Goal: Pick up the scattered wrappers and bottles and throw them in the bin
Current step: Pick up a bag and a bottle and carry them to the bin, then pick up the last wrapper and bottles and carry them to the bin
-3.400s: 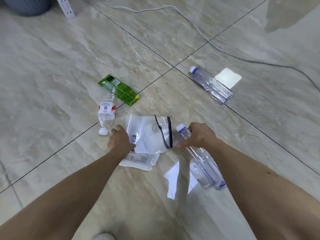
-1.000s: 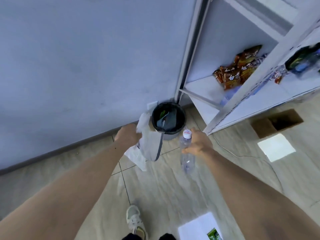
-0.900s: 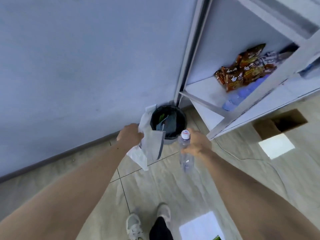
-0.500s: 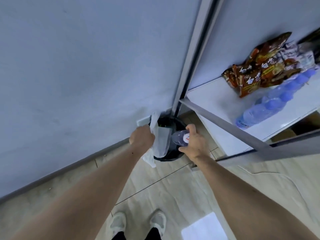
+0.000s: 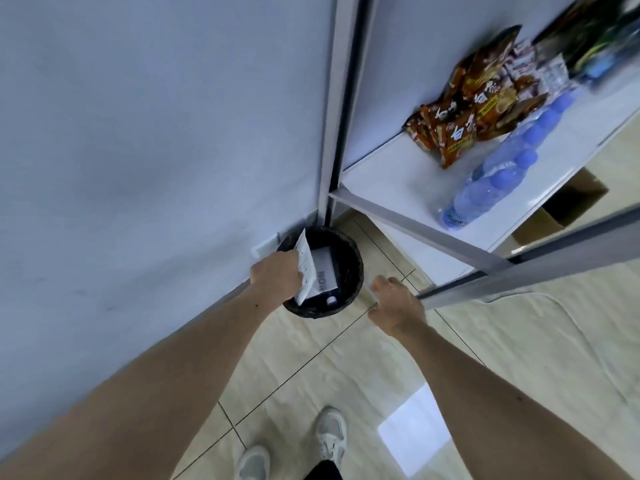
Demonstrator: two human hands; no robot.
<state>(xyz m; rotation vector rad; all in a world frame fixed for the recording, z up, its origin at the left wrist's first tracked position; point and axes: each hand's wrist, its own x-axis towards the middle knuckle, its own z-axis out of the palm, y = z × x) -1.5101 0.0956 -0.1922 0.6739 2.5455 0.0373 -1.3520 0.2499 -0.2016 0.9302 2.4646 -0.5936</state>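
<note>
Even, cool indoor light fills the scene, with soft, faint shadows. A bright rectangular patch of light (image 5: 414,431) lies on the glossy floor tiles (image 5: 298,368). Wide-angle distortion bends the shelf frame (image 5: 460,251) and stretches both forearms. Motion blur smears the snack packets (image 5: 474,109) and upper right corner; the wall (image 5: 156,116) appears bluish.

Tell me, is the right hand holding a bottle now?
No, the right hand is empty beside the bin.

left hand (image 5: 277,276) clenched, right hand (image 5: 394,301) loosely open, empty
</note>
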